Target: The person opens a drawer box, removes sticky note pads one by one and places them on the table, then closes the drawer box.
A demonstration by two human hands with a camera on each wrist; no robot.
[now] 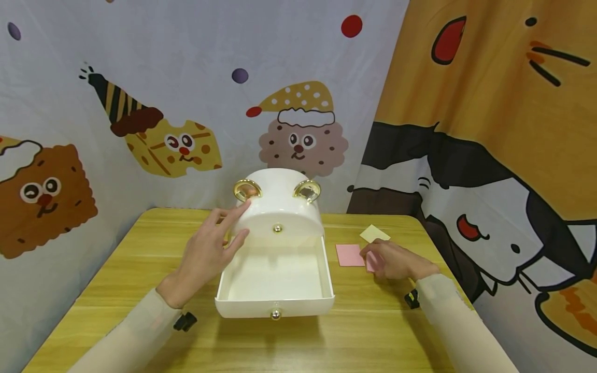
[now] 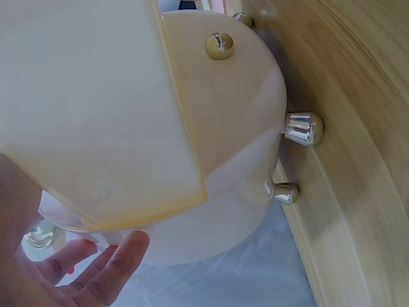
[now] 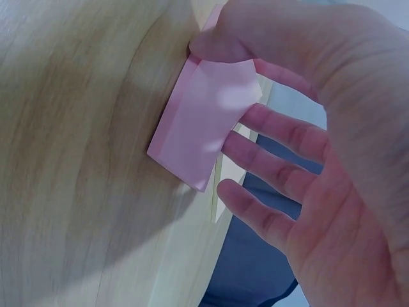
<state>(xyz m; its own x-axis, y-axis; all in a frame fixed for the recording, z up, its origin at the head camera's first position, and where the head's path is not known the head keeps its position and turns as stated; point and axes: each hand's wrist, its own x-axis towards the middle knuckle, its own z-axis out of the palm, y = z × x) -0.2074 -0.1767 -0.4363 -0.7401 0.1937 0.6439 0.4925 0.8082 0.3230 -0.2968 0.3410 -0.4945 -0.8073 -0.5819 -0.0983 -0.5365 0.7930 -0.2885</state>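
A white box with gold ears and its drawer pulled out stands on the table. My left hand rests its fingers on the box's left side, fingers spread; the left wrist view shows the hand at the side of the white body. To the right, my right hand pinches a pink paper beside another pink square. In the right wrist view, thumb and fingers of the hand hold the pink paper.
A yellow paper square lies behind the pink ones on the wooden table. Curtains printed with cartoon figures hang behind and to the right. The drawer's gold knob points toward the front edge.
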